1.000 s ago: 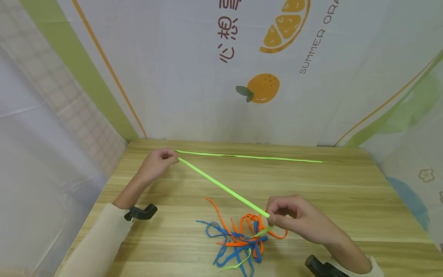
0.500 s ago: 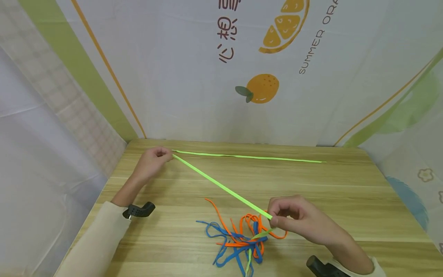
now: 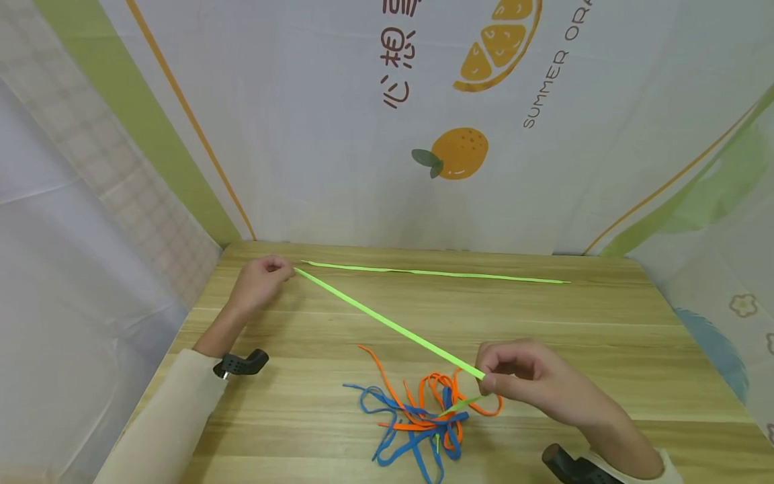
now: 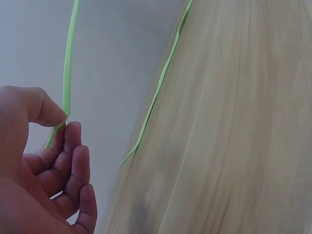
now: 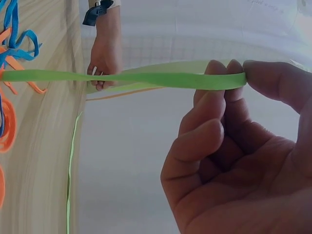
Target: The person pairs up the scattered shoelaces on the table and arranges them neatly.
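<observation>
A neon-green flat shoelace (image 3: pixel 387 321) is stretched slantwise above the table between both hands. My left hand (image 3: pixel 260 282) pinches it near one tip, thumb against fingers; in the left wrist view a short end of the lace (image 4: pixel 67 73) pokes out below the thumb. My right hand (image 3: pixel 538 380) pinches the same lace between thumb and fingertips, nearer to me. From there the lace drops into a tangle of blue laces (image 3: pixel 417 440) and orange laces (image 3: pixel 432 386). Along the table's back lies a second green lace (image 3: pixel 435 273), nearly straight, apart from the hands.
The wooden table (image 3: pixel 605 336) ends at the back against a white cloth (image 3: pixel 326 134) printed with oranges. More cloth (image 3: pixel 91 269) hangs at the left side. Each wrist wears a black camera strap (image 3: pixel 242 364).
My left hand has moved a little left and back, the right hand slightly right, so more green lace lies between them. The green tail in the tangle has been drawn in and shows shorter.
</observation>
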Demonstrator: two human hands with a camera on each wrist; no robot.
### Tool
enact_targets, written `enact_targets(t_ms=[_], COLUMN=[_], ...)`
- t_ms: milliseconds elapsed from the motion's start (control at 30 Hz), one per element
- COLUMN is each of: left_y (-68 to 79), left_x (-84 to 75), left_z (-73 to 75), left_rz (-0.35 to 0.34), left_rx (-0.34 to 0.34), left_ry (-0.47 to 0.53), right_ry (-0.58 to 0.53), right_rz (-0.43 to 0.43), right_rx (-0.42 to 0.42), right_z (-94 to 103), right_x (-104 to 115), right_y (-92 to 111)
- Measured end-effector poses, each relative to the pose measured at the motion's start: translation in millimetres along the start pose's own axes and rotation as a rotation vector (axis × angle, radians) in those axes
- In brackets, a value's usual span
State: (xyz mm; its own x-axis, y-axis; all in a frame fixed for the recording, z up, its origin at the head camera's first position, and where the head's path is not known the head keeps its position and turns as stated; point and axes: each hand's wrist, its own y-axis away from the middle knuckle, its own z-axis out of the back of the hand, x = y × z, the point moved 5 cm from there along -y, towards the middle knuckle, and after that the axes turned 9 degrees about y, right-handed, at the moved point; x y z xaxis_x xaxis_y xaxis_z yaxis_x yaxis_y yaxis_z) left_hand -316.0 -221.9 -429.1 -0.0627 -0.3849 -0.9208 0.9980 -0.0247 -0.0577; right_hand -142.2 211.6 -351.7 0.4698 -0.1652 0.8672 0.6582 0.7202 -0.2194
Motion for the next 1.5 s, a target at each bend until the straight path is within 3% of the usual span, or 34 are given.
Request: enact_targets(t_ms=[300,567,700,967,1200,1500], left_y=[-0.3,0.1,1.2,-0.1,-0.8,-0.4], left_x=[2.3,5.0,6.2,9.0,10.1,12.5], left_z=[8.3,12.7,14.2,16.0,16.3,16.5], left_rz=[0.022,0.03,0.036,0.031,0.038,0.038], left_rx=[-0.025,-0.042,-0.046,-0.057,-0.072,-0.072], left_ry=[-0.036,-0.035,-0.029,-0.026,-0.031,-0.039], right_ry=[-0.029,-0.025,0.0,-0.066,-0.1,-0.234], right_rz=[0.047,-0.045,-0.048,-0.02,-0.056,-0.036], right_rx=[-0.01,-0.045,-0.075,-0.1,-0.144,-0.201], right_z=[11.9,24.7,32.8,49.9,66.0,89.4], right_x=[1.5,-2.5,-10.8,-26.1,-39.1,-67.9], right_y=[7.8,16.9,21.4,32.3,44.7,62.0])
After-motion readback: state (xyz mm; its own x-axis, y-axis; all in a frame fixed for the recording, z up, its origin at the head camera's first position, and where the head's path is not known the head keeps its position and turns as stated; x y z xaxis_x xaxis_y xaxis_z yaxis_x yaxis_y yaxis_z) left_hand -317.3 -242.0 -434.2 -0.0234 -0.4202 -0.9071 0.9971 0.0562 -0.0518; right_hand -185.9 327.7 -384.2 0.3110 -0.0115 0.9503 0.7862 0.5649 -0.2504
